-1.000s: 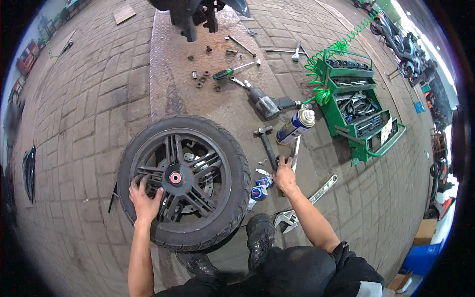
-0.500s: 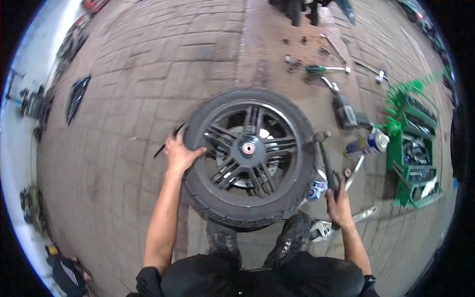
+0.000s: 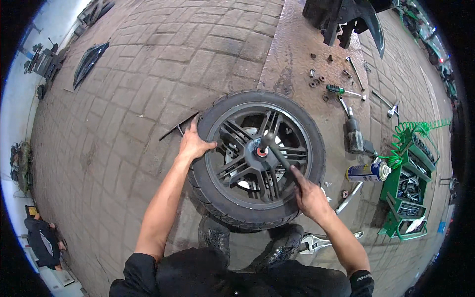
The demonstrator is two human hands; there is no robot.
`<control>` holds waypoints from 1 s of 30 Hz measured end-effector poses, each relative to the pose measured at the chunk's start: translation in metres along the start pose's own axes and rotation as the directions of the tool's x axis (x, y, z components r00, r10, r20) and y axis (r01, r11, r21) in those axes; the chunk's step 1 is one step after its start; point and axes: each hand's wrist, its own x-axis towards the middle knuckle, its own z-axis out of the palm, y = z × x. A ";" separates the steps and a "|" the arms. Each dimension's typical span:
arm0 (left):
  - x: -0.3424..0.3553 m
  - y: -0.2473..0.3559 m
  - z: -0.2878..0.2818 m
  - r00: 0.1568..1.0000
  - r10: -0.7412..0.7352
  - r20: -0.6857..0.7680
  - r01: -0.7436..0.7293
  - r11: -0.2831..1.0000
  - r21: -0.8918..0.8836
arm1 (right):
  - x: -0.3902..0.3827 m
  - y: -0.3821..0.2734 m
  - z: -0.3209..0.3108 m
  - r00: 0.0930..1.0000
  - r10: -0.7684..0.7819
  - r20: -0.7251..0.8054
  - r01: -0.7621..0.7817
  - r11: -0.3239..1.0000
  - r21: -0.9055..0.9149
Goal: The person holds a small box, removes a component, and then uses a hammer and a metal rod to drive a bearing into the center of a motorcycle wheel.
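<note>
A motorcycle wheel (image 3: 292, 198) with a black tyre, spoked rim and brake disc lies in front of my boots. My left hand (image 3: 194, 143) grips its left side, thumb over the rim and fingers along the tyre's outside. My right hand (image 3: 310, 197) is closed round the handle of a hammer (image 3: 280, 157), forefinger stretched along it. The hammer's head is over the hub, beside a reddish ring bearing (image 3: 261, 152) at the hub's centre. Whether the head touches the hub, I cannot tell. A dark T-shaped bar (image 3: 179, 127) lies on the paving near my left fingers.
On the right are an impact wrench (image 3: 354, 136), a spray can (image 3: 368, 172), a green toolbox (image 3: 391, 193), a coiled green hose (image 3: 418, 128) and an adjustable wrench (image 3: 316, 242). Beyond, a green-handled screwdriver (image 3: 341, 90) and small parts lie on a metal plate (image 3: 282, 54).
My right hand has brought the hammer from beside the tyre's right edge leftward over the hub. My left hand keeps its grip on the wheel. The view has shifted.
</note>
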 end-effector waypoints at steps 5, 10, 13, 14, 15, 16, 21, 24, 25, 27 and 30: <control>-0.004 -0.008 -0.006 0.999 0.035 -0.009 -0.035 0.999 -0.020 | 0.001 -0.009 -0.009 0.968 -0.178 -0.177 0.194 0.978 0.075; -0.015 -0.022 -0.011 0.979 -0.130 0.158 0.204 0.689 -0.695 | -0.017 0.004 0.014 0.981 -0.150 -0.121 0.152 0.988 0.007; -0.035 -0.060 -0.003 0.904 -0.127 0.408 0.424 0.386 -0.819 | -0.012 -0.013 -0.003 0.969 0.054 0.239 -0.025 0.992 -0.125; -0.037 -0.073 0.002 0.864 -0.096 0.494 0.499 0.283 -0.819 | -0.014 -0.014 0.000 0.991 -0.026 0.135 0.037 0.997 -0.075; -0.040 -0.069 0.003 0.864 -0.094 0.494 0.500 0.271 -0.823 | -0.016 -0.013 0.001 0.995 -0.098 0.026 0.099 0.994 -0.039; -0.043 -0.065 0.003 0.865 -0.094 0.494 0.500 0.259 -0.827 | -0.019 -0.012 0.002 0.982 -0.166 -0.085 0.166 0.986 -0.010; -0.041 -0.060 0.008 0.896 -0.122 0.427 0.443 0.325 -0.836 | -0.029 0.002 0.020 0.982 -0.149 -0.114 0.145 0.989 -0.039; -0.045 -0.052 0.005 0.887 -0.124 0.445 0.459 0.339 -0.821 | -0.020 -0.009 -0.001 0.983 0.030 0.180 -0.015 0.996 -0.084; -0.046 -0.058 0.005 0.888 -0.125 0.442 0.458 0.332 -0.825 | -0.020 -0.012 -0.001 0.997 -0.039 0.067 0.041 0.998 -0.039; -0.044 -0.068 0.007 0.887 -0.128 0.444 0.460 0.321 -0.827 | -0.019 -0.018 -0.001 0.972 -0.164 -0.170 0.170 0.985 0.022; -0.041 -0.068 0.013 0.890 -0.125 0.439 0.454 0.331 -0.827 | -0.019 -0.012 0.013 0.930 -0.150 -0.335 0.178 0.982 0.057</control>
